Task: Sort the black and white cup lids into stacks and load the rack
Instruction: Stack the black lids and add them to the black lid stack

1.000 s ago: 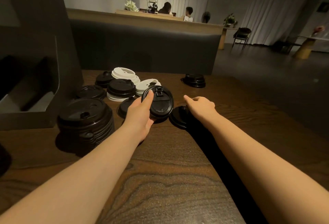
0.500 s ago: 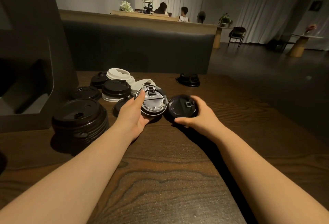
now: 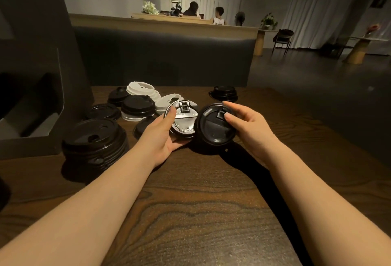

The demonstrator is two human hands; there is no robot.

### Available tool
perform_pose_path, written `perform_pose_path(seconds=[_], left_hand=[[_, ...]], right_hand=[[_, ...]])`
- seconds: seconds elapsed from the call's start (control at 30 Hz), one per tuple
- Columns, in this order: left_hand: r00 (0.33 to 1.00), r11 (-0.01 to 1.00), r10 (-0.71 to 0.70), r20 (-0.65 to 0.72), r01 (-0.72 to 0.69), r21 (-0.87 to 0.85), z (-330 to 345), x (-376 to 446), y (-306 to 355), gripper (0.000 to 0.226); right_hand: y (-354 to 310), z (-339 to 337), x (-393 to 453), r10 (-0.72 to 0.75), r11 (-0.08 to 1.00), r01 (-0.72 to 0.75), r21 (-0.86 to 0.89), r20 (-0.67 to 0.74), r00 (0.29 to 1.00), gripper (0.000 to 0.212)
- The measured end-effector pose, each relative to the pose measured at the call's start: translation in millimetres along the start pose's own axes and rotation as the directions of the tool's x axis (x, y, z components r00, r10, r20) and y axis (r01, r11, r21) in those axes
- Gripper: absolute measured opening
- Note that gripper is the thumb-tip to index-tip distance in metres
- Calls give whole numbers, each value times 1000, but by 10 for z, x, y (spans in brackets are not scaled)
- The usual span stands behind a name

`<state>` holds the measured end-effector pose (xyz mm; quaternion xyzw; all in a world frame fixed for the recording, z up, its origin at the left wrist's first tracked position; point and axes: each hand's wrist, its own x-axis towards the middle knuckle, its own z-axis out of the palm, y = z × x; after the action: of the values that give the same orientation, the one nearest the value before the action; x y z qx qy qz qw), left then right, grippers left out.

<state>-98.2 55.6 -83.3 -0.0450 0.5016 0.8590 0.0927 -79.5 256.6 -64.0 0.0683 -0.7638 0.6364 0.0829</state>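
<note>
The rack (image 3: pixel 31 105) appears unloaded. One tall black stack (image 3: pixel 95 143) stands finished; mixed lids (image 3: pixel 139 105) remain loose on the surface (image 3: pixel 190 212). The left hand (image 3: pixel 160 136) grips one black lid (image 3: pixel 183 120); the right hand (image 3: pixel 247 126) pinches another (image 3: pixel 213 128) beside it.

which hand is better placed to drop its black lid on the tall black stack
Left, probably. The left hand grips a black lid and lies nearer the tall black stack at the table's left. The right hand holds its lid farther right and would have to cross over.
</note>
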Motion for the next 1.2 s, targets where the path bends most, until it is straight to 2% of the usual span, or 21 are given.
perform_pose_path(seconds=[0.2,0.4,0.87,1.2], left_hand=[[998,987,-22,59,12,159,49,-26,-20,43],[986,986,-109,126,91,143,34,-54,-30,40],[981,990,-97,170,77,121,47,-124,-15,35],[975,989,-124,184,105,108,41,-160,4,34]], right_hand=[[-6,166,-61,-17,996,26,-83,113,993,41],[4,243,-65,-63,988,73,-140,71,995,38],[11,273,-59,-99,945,115,-306,68,993,40],[18,315,-94,-209,881,237,-408,114,971,45]])
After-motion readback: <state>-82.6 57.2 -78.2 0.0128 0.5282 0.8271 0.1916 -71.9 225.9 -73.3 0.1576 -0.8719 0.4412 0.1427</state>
